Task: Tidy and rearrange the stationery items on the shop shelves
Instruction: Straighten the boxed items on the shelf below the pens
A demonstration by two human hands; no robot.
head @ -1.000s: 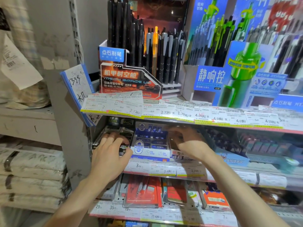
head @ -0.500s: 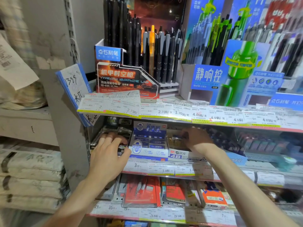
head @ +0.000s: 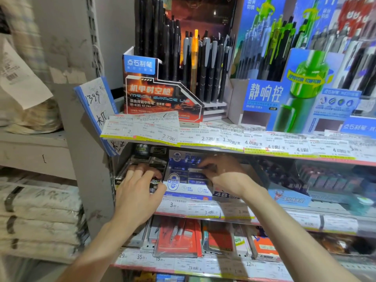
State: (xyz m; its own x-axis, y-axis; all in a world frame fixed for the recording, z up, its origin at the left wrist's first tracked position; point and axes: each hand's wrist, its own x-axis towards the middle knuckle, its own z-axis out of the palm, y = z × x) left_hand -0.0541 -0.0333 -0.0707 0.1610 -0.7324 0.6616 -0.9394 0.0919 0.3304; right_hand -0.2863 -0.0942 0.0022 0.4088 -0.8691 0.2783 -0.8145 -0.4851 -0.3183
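Head view: right hand [head: 225, 176] has shifted left since half a second ago, off the 4B box [head: 225, 193] and onto the blue eraser box [head: 188, 176] in the middle shelf's left section. Its fingers are curled over the top rows of the box's contents; looks like a pinch on one small eraser, but blur hides what's held, so I cannot tell the grip for sure. Left hand [head: 140, 190] hasn't moved: fingers spread flat, pressing on the black-packaged box [head: 142, 165] at far left, just beside the blue one.

Read: sorting has moved one box left, probably straightening erasers in the blue tray while the left hand steadies its neighbour.

Counts: two hands in frame; three display boxes under them on this shelf (black, blue, 4B). Upper shelf: one orange-black pen display [head: 162, 98], one blue-green pen display [head: 284, 94]. One orange pen [head: 195, 53] among the dark ones. Lower shelf packs too blurred to count.
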